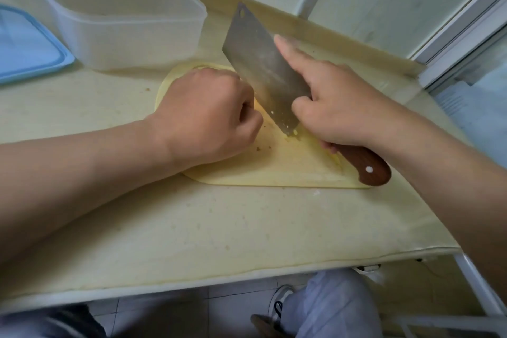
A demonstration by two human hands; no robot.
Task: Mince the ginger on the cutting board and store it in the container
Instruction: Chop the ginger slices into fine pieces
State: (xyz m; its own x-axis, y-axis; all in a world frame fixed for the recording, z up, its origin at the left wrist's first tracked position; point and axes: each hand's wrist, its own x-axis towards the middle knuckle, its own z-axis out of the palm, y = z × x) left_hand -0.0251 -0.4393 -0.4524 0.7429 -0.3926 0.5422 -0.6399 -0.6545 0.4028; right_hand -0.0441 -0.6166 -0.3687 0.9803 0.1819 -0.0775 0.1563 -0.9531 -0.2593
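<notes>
Left hand point(208, 115): rests on the board, knuckles up, just left of the blade. Fingers are curled under towards the blade; whether they pinch anything cannot be told, as the hand hides what is under it.
Right hand point(337, 107): wrapped round the cleaver handle where it meets the blade. Index finger lies straight along the blade's flat side; thumb presses the blade's near face.
Cleaver point(263, 68): blade tilted, tip pointing away and left, heel down on the board. The brown wooden handle end projects over the board's near right corner.
Ginger point(290, 133): pale yellow minced bits cling to the lower blade edge near the heel and lie on the board directly below it.
Board point(274, 170): yellow, flat on the table, under both hands.
Container point(123, 16): translucent, open, beyond the board to the left, apart from it.
Lid point(27, 44): blue, flat on the table, left of the container.
Table point(192, 228): pale covering, a few crumbs near the board.
</notes>
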